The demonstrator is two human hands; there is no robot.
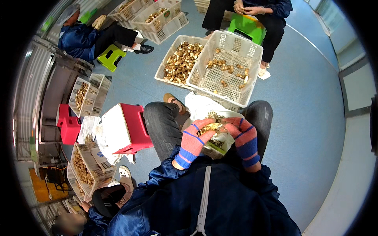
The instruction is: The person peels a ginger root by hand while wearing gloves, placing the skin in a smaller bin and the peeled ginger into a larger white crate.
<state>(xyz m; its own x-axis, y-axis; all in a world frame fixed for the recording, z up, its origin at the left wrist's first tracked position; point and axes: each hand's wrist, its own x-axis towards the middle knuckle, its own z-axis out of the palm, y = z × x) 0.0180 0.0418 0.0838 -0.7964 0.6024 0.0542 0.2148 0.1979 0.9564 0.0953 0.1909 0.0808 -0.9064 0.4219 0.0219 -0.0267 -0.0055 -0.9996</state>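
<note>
My left hand (193,137), in a pink glove with blue stripes, grips a pale yellow-brown mushroom (210,128) over my lap. My right hand (240,135), gloved alike, has its fingers closed at the other end of the same mushroom; whether it holds anything else is hidden. Under both hands, a container (212,151) holds small brown and pale scraps (216,116), with a white bag (197,104) draped between my knees. Just beyond stand a white crate (252,55) with scattered mushrooms and a fuller crate (161,72) heaped with them.
Co-workers sit on green stools at upper left (82,43) and top (271,19); another (98,220) is at lower left. More mushroom crates stand at the left (98,94) and back (153,23), beside red stools (134,129). A pale wall (356,149) runs along the right.
</note>
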